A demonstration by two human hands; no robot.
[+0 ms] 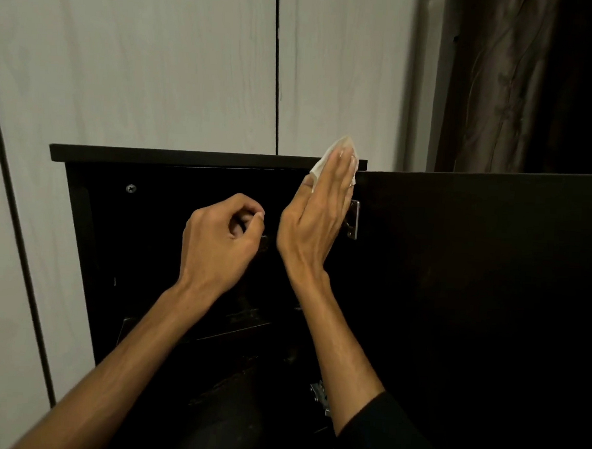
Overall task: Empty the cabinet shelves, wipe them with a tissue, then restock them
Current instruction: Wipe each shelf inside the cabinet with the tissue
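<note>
Head view looked into a low, dark brown wooden cabinet (pixel 82 213) whose door (pixel 473 285) stood swung open to the right on a silver metal hinge (pixel 354 219). The right hand (pixel 317 211) reached up with fingers straight, pressing a crumpled white tissue (pixel 329 157) flat against the top front edge of the cabinet, near the corner above the hinge. The left hand (pixel 220 241) hovered in front of the dark interior, its fingers curled loosely with thumb meeting fingertip, nothing visibly held. Pale wood-grain panels (pixel 159 62) stood behind, and a dark curtain (pixel 501 80) hung at right.
</note>
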